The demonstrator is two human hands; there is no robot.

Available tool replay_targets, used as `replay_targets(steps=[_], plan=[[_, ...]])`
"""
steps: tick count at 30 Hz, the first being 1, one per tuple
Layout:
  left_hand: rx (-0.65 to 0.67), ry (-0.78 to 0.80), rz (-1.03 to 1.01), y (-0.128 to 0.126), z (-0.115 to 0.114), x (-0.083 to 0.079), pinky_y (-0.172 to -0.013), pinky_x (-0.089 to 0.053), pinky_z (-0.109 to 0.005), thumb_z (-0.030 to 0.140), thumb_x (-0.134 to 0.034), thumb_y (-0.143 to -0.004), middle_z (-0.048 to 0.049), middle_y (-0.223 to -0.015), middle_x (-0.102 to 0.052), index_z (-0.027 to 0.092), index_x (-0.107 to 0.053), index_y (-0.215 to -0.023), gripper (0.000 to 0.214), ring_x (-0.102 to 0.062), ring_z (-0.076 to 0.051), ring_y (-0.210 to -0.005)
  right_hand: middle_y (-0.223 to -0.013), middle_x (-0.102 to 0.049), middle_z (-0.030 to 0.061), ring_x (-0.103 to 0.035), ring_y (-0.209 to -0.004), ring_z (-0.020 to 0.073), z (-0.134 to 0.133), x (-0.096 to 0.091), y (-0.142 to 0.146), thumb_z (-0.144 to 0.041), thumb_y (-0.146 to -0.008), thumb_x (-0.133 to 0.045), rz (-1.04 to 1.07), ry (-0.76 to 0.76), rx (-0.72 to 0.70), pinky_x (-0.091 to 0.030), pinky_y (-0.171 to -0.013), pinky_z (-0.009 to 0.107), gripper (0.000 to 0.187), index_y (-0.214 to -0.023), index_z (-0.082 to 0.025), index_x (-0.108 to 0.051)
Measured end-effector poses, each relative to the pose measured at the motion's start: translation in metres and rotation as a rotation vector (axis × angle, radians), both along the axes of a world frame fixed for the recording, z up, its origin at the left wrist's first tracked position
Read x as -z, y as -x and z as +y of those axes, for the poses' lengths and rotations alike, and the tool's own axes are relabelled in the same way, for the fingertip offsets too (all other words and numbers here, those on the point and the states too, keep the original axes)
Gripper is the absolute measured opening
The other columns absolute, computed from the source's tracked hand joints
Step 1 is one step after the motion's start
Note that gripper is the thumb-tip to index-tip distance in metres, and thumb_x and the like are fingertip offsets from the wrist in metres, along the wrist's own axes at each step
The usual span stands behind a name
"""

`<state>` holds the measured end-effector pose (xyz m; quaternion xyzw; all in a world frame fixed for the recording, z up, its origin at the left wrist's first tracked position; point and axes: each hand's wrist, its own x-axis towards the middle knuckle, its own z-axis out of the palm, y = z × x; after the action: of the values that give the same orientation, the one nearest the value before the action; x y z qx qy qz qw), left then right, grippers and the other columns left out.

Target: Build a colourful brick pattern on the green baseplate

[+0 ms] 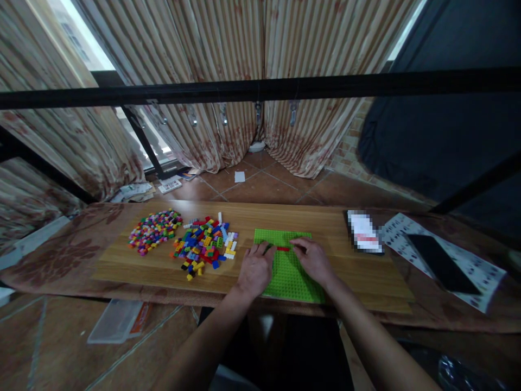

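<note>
Both hands curled over the green plate (293, 279), left hand (256, 267) at its left edge, right hand (312, 260) nearer its far right corner; whether either pinched anything could not be told. Uneven pressing might have pushed the plate past the wooden board's (360, 285) near edge or skewed the red brick (283, 248) near the plate's far edge. Counted: one board, one plate, one brick pile (205, 241) and one smaller-brick pile (154, 231) leftward, one red brick.
</note>
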<state>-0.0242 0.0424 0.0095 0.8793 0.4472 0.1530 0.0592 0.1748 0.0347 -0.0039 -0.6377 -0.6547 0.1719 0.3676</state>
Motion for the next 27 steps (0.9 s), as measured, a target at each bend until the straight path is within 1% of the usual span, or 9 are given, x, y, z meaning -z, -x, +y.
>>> replay_targets(steps=[3,6,10,14,17,21,24,27], plan=[[-0.009,0.023,-0.039,0.0,0.0,0.001,-0.093,-0.045,-0.046,0.02,-0.04,-0.093,-0.0112,-0.13,-0.058,0.023,-0.057,-0.127,0.038,-0.052,-0.028,-0.113,-0.095,-0.071,0.0051,-0.065,-0.091,0.0199,0.001,0.002,0.004,-0.019,-0.083,-0.056,-0.002,-0.01,-0.011,-0.049,-0.087,0.036,0.019,-0.093,-0.022,-0.072],[-0.012,0.048,-0.07,-0.001,0.001,0.0,-0.095,-0.044,-0.045,0.02,-0.041,-0.093,-0.0107,-0.129,-0.058,0.024,-0.057,-0.127,0.038,-0.052,-0.027,-0.113,-0.095,-0.07,0.0054,-0.064,-0.09,0.0197,0.002,0.003,0.006,-0.02,-0.083,-0.058,-0.005,-0.019,-0.027,-0.049,-0.087,0.037,0.017,-0.092,-0.022,-0.072],[-0.029,0.08,-0.113,-0.002,0.0,-0.002,-0.096,-0.043,-0.046,0.02,-0.041,-0.093,-0.0115,-0.129,-0.058,0.023,-0.058,-0.127,0.038,-0.052,-0.028,-0.114,-0.095,-0.068,0.006,-0.063,-0.091,0.0197,0.003,0.004,0.006,-0.019,-0.084,-0.058,-0.012,-0.029,-0.053,-0.048,-0.088,0.037,0.016,-0.088,-0.021,-0.073],[-0.033,0.123,-0.187,0.0,0.001,-0.001,-0.098,-0.043,-0.047,0.02,-0.041,-0.093,-0.0099,-0.13,-0.058,0.023,-0.056,-0.128,0.038,-0.053,-0.027,-0.115,-0.095,-0.067,0.0066,-0.061,-0.092,0.0205,0.003,0.007,0.005,-0.018,-0.084,-0.057,-0.014,-0.034,-0.058,-0.047,-0.088,0.039,0.017,-0.087,-0.022,-0.074],[-0.079,0.182,-0.321,0.003,0.004,0.001,-0.104,-0.041,-0.045,0.018,-0.04,-0.092,-0.0111,-0.129,-0.06,0.018,-0.049,-0.134,0.042,-0.053,-0.025,-0.118,-0.095,-0.067,0.0067,-0.061,-0.092,0.0209,0.003,0.007,0.005,-0.02,-0.086,-0.056,-0.008,-0.034,-0.064,-0.047,-0.088,0.039,0.018,-0.088,-0.022,-0.074],[-0.131,0.293,-0.567,0.006,0.003,0.004,-0.106,-0.041,-0.044,0.019,-0.039,-0.093,-0.0121,-0.126,-0.063,0.016,-0.03,-0.145,0.053,-0.054,-0.023,-0.122,-0.094,-0.067,0.0064,-0.061,-0.092,0.0208,0.002,0.007,0.005,-0.022,-0.087,-0.055,0.005,-0.041,-0.067,-0.047,-0.088,0.039,0.019,-0.088,-0.022,-0.074],[-0.142,0.367,-0.624,0.005,-0.002,0.005,-0.106,-0.041,-0.044,0.023,-0.039,-0.094,-0.0129,-0.126,-0.063,0.014,-0.021,-0.149,0.059,-0.055,-0.022,-0.121,-0.095,-0.067,0.0066,-0.061,-0.091,0.0208,0.0,0.007,0.006,-0.022,-0.087,-0.055,0.016,-0.048,-0.063,-0.048,-0.088,0.039,0.019,-0.089,-0.023,-0.074],[-0.162,0.373,-0.639,0.002,-0.008,0.006,-0.108,-0.038,-0.045,0.025,-0.04,-0.094,-0.0124,-0.126,-0.063,0.016,-0.022,-0.149,0.059,-0.054,-0.023,-0.122,-0.096,-0.067,0.0065,-0.061,-0.092,0.0208,-0.001,0.008,0.006,-0.023,-0.087,-0.054,0.031,-0.053,-0.052,-0.048,-0.088,0.039,0.02,-0.091,-0.023,-0.074]])
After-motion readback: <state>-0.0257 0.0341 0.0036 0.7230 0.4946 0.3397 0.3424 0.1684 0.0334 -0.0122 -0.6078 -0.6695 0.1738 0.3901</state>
